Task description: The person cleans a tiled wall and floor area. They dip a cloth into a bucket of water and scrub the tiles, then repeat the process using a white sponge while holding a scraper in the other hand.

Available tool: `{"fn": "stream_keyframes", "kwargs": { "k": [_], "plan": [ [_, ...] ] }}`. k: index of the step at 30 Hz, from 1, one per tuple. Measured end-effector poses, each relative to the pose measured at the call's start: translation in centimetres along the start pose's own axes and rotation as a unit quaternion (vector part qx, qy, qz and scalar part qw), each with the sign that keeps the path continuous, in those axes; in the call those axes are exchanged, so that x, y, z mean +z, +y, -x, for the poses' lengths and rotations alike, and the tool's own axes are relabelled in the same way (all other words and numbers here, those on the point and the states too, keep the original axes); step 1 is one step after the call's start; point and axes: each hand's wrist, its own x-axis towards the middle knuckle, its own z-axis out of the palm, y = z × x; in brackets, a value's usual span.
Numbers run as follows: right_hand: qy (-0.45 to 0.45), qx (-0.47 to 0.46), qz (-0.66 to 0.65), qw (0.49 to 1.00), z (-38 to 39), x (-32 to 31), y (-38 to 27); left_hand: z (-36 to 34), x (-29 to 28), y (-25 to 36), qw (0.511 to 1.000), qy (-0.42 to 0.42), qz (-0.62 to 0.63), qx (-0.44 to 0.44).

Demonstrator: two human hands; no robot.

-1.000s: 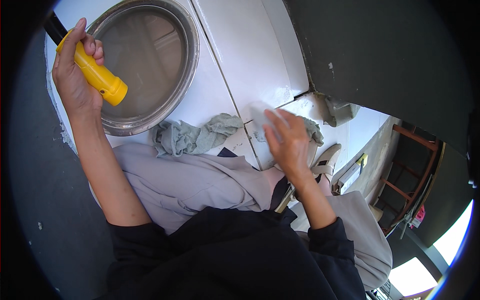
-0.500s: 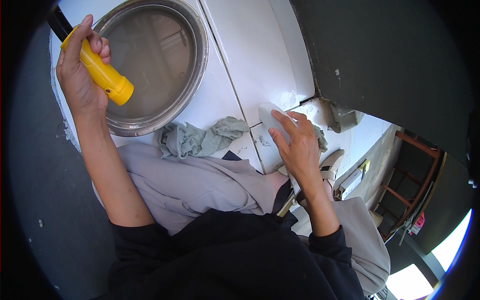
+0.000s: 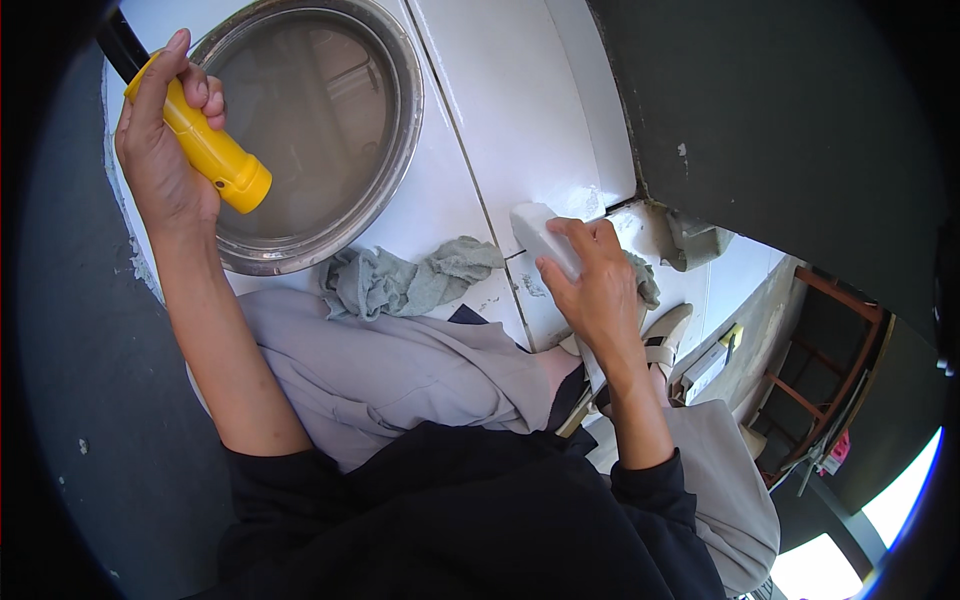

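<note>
My left hand (image 3: 165,150) is wrapped round a yellow cylindrical handle (image 3: 225,160), with a black shaft running from its far end to the upper left. It hovers over the left rim of a round metal basin (image 3: 415,110) of cloudy grey water. My right hand (image 3: 603,290) grips a white block (image 3: 545,235), like a sponge or foam pad, from above. The block is down at the white tiles, beside a dark joint; its underside is hidden. A crumpled grey-green cloth (image 3: 405,280) lies between the basin and my right hand.
Another greyish cloth (image 3: 645,280) shows just right of my right hand. A grey-beige piece (image 3: 695,240) sits at the foot of the dark wall (image 3: 770,130). My bent leg (image 3: 390,355) and a sandalled foot (image 3: 660,340) are close by. A brown-red frame (image 3: 840,290) stands at the right.
My right hand and the white block have shifted slightly, and more of the block shows. The left hand keeps its hold on the yellow handle. The whole view has moved a little.
</note>
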Motion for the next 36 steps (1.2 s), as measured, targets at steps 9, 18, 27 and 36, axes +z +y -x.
{"fn": "stream_keyframes", "kwargs": {
  "k": [9, 18, 27, 36],
  "plan": [
    [0.008, 0.013, 0.046, 0.999, -1.0, 0.4, -2.4, 0.1, 0.2, -0.1, 1.000, -0.006, -0.006, -0.005],
    [0.003, 0.027, -0.004, 1.000, 0.5, 0.7, -1.7, 0.4, 0.8, -0.1, 1.000, 0.010, -0.006, -0.010],
    [0.077, -0.032, -0.011, 0.996, -3.7, 1.3, -2.8, 0.6, 1.1, 0.3, 1.000, 0.001, -0.006, -0.007],
    [0.080, -0.014, -0.009, 0.997, -5.7, 1.7, -3.9, 0.2, 0.9, -0.1, 1.000, -0.010, 0.010, -0.003]
  ]
}}
